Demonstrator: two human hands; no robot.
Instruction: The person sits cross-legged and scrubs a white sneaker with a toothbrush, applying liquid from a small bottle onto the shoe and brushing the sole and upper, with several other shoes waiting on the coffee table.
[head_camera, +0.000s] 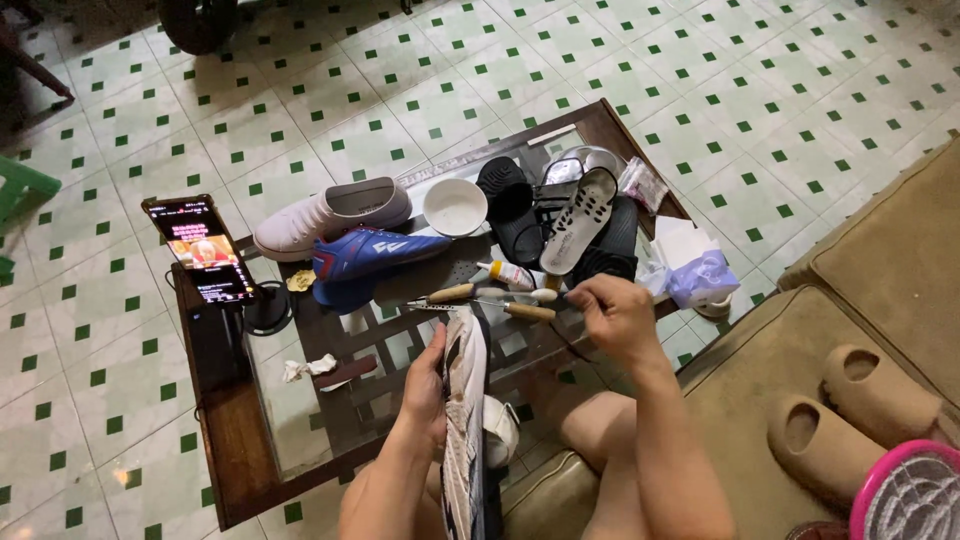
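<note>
Sneaker (464, 420) held sole-up on edge, left hand (425, 385) clasping its side — right hand (612, 312) pinched shut beside wooden-handled tools (490, 300) on the worktop (240, 440).

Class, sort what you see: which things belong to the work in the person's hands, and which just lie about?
In hand:
left hand gripping the white shoe
right hand pinching something thin, too small to tell

Lying about:
blue shoe
white bowl
phone
tan slippers
</note>
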